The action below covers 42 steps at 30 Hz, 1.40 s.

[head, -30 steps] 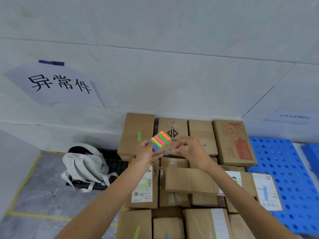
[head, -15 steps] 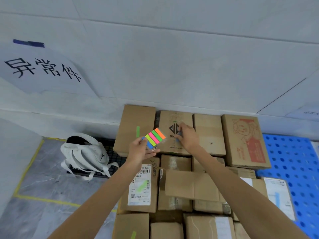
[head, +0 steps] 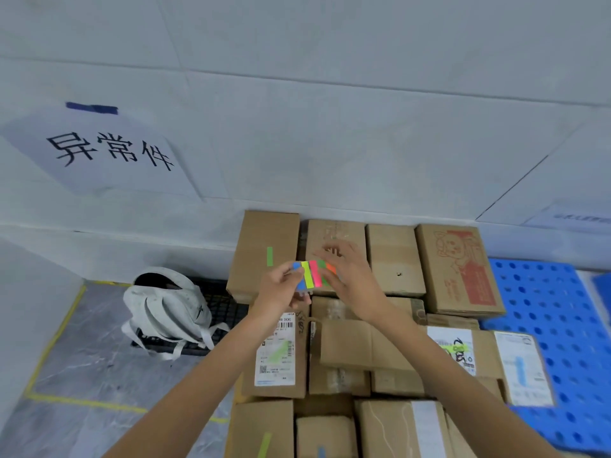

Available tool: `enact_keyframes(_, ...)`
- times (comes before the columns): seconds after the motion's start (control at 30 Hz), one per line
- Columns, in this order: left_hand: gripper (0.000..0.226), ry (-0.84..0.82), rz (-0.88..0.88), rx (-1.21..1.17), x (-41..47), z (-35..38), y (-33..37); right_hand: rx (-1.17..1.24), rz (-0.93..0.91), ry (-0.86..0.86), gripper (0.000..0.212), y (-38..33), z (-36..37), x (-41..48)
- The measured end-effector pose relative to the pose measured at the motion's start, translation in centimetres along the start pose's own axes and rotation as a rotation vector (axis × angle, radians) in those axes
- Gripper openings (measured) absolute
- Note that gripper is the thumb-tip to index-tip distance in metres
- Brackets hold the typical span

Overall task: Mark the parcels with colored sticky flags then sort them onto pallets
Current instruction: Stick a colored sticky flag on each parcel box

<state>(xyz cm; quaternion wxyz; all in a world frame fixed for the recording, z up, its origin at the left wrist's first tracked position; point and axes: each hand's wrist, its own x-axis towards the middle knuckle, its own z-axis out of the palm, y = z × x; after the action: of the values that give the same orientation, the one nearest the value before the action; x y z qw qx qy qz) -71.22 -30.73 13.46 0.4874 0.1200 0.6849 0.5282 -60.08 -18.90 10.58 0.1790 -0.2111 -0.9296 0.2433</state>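
A pad of sticky flags [head: 312, 275] with blue, yellow-green, pink, green and orange strips is held up over the stacked cardboard parcels [head: 390, 259]. My left hand [head: 281, 289] grips the pad at its blue end. My right hand [head: 352, 279] meets the pad at its orange end, thumb and fingertips closing on that edge; motion blur hides the exact grip. A back-row parcel [head: 261, 276] carries a green flag [head: 269, 256]. Another parcel's white label [head: 276, 353] has a green flag, and a label at the right [head: 524, 368] has a blue one.
A blue perforated pallet [head: 549, 312] lies to the right of the stack. At the left, a white backpack [head: 165, 307] sits on a black crate. A paper sign [head: 109, 150] is taped to the wall. Yellow tape [head: 54, 342] lines the grey floor.
My right hand has come back from the logo-printed parcel in the back row to the pad. My left hand has turned the pad more level and raised it slightly.
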Motion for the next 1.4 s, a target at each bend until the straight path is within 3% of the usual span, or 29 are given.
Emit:
enact_keyframes(0.1, 0.012, -0.04, 0.01, -0.002, -1.6, 0.1, 0.6, -0.204, -0.067, -0.048, 0.042, -1.6, -0.8, -1.8)
enact_keyframes(0.3, 0.014, -0.161, -0.017, 0.0, -4.7, 0.4, 1.1, -0.272, -0.047, 0.057, 0.032, -4.5, -3.0, -4.2)
enact_keyframes(0.57, 0.028, -0.288, -0.04, 0.025, -7.2, 0.4, 0.6, -0.212, -0.008, 0.219, 0.027, -6.8, -3.8, -7.5)
enact_keyframes(0.67, 0.024, -0.302, -0.044, 0.043, -8.4, 0.5, 0.2, -0.104, 0.031, 0.246, 0.012, -7.2, -4.1, -8.3)
enact_keyframes(0.8, 0.02, -0.322, -0.035, 0.078, -9.9, 1.7, 0.3, -0.002, 0.088, 0.238, 0.016, -7.0, -5.4, -8.9)
enact_keyframes(0.97, 0.019, -0.163, -0.032, 0.019, -10.4, 5.0, 0.5, 0.063, 0.071, 0.205, 0.014, -5.8, -7.9, -9.9)
enact_keyframes(1.13, 0.01, 0.043, -0.042, -0.057, -9.1, 9.3, -0.4, 0.162, 0.044, 0.02, 0.012, -3.2, -10.0, -11.8)
enact_keyframes(1.27, 0.015, 0.203, -0.041, -0.126, -7.0, 10.7, -1.1, 0.445, 0.266, -0.201, 0.01, 0.3, -13.3, -12.1)
enact_keyframes(1.4, 0.016, 0.243, -0.047, -0.093, -5.9, 11.4, -1.5, 0.371, 0.442, -0.043, 0.013, 7.9, -13.4, -8.7)
